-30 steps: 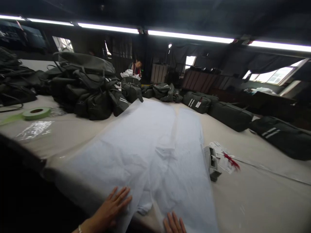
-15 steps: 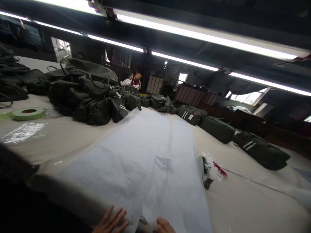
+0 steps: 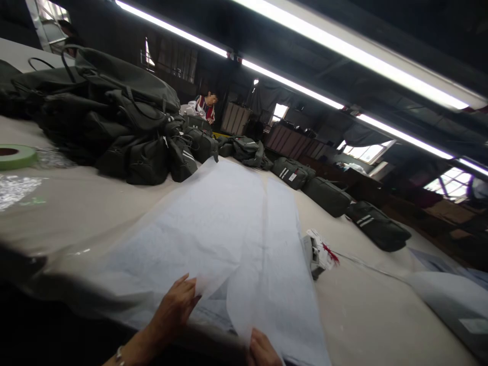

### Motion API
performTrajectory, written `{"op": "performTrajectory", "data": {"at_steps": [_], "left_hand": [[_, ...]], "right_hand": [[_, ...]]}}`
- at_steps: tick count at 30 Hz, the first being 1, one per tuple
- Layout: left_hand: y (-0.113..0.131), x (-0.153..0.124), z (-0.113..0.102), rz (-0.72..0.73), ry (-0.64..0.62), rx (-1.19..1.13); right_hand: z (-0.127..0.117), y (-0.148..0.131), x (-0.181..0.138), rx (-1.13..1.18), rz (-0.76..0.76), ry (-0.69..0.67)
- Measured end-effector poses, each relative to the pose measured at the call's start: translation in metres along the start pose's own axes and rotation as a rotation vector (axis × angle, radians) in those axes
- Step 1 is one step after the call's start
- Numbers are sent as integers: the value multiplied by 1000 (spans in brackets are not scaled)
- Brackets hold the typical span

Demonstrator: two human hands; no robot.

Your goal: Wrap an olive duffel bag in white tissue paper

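Note:
Thin white sheets [image 3: 190,223] of paper-like material lie along the table toward the far bags. My left hand [image 3: 179,301] is closed on the edge of the left sheet, which lifts a little at the fingers. At the bottom of the view, my right hand [image 3: 263,348] is closed on the near edge of the right-hand sheet; part of it is cut off by the frame. A gap opens between the two held edges, showing a bluish layer underneath. A grey hand-held device [image 3: 315,259] stands against the sheet's right side.
Dark green bags [image 3: 114,117] are heaped at the left, with more bags [image 3: 328,195] in a row at the right. White tags [image 3: 324,249] with red strings lie by the device. A roll of green tape [image 3: 23,158] sits far left. A person [image 3: 206,107] is at the far end.
My left hand has moved up and inward, from spread fingers lying on the sheet to a grip on its edge. The gap between the edges has widened. The view has swung right.

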State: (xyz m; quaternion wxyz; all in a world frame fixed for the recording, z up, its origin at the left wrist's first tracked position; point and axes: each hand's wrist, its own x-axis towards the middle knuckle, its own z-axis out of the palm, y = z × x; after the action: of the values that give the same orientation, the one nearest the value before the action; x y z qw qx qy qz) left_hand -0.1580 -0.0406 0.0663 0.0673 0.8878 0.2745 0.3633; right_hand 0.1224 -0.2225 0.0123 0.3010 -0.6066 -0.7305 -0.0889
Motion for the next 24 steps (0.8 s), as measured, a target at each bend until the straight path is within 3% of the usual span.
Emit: {"op": "performTrajectory", "data": {"at_steps": [3, 5, 7, 11, 13, 16, 19, 24], "left_hand": [[7, 36, -29, 67, -77, -14], [14, 45, -31, 149, -147, -31], [20, 42, -17, 213, -261, -41], [25, 12, 36, 249, -610, 18], [26, -3, 56, 255, -700, 32], [28, -20, 74, 265, -717, 21], [28, -33, 83, 269, -718, 2], [23, -48, 86, 272, -729, -49]], "right_hand": [[6, -6, 2, -70, -114, -42], [10, -11, 5, -104, -170, -97], [16, -17, 7, -118, -162, -155], [34, -27, 2, -89, -36, -310], [46, -28, -5, -74, 44, -383], [63, -24, -20, -78, 150, -465], [73, -17, -36, -82, 143, -533], [52, -21, -39, -74, 140, -371]]}}
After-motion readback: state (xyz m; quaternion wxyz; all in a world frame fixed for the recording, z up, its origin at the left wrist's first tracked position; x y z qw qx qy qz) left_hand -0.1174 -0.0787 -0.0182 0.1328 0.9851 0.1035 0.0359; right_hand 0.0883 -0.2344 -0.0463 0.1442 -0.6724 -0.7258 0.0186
